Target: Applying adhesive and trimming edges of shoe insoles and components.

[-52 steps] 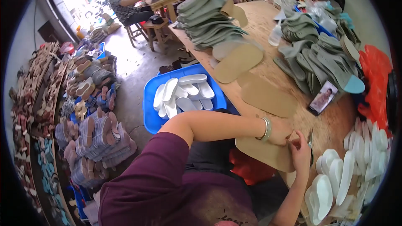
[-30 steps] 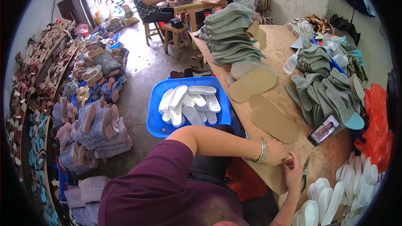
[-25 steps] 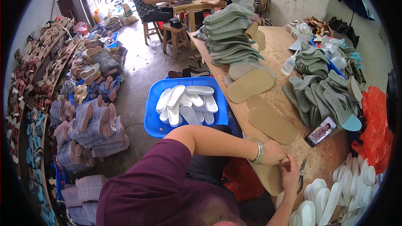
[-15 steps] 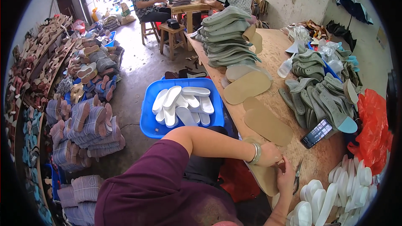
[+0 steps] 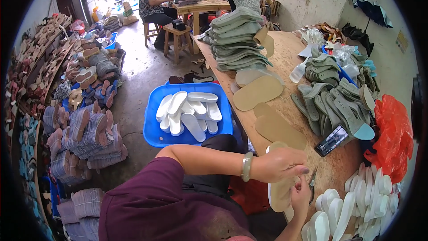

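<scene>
At the wooden table (image 5: 285,58) edge, both hands, left hand (image 5: 281,164) and right hand (image 5: 301,193), close around a tan flat insole (image 5: 281,192), best pressed evenly with edges aligned.

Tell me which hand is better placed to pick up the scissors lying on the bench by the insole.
Right. The right hand sits at the lower edge of the tan insole, right beside the scissors. The left hand lies across the top of the insole, pressing it, farther from them.

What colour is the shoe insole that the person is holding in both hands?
The insole is tan with a white edge, between the left hand and right hand; head view shows it.
</scene>
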Available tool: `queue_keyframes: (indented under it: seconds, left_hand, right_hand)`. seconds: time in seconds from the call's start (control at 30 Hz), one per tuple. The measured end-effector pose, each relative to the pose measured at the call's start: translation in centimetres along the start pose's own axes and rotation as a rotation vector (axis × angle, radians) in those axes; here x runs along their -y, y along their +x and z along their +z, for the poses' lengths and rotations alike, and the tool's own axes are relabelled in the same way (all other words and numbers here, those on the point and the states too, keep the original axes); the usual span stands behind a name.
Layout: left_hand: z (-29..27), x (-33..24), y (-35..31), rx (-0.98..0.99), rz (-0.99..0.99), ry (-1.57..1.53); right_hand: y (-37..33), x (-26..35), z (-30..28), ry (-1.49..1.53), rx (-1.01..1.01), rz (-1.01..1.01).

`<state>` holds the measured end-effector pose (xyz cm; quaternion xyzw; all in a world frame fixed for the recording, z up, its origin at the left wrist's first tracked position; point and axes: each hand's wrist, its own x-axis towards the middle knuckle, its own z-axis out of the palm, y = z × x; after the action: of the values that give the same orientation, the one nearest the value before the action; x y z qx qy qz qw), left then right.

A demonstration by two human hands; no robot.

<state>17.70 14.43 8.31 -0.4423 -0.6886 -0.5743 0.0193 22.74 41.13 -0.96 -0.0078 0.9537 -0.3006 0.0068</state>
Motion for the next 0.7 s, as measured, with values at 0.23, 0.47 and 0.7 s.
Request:
queue_keyframes:
  seconds: [0.23, 0.47, 0.7]
  left_hand:
    - [-3.8, -16.6, -2.6, -0.350, 0.583, -1.150]
    - [-4.5, -20.2, -6.2, -0.606, 1.177, -0.695]
    - [-5.2, -21.7, -7.1, -0.784, 1.770, -0.029]
  right_hand:
    - [-0.3, -4.6, 1.2, 0.261, -0.032, -0.062]
    - [-0.3, -1.0, 1.2, 0.114, -0.069, 0.002]
    - [-0.2, 0.1, 1.6, 0.079, -0.098, -0.018]
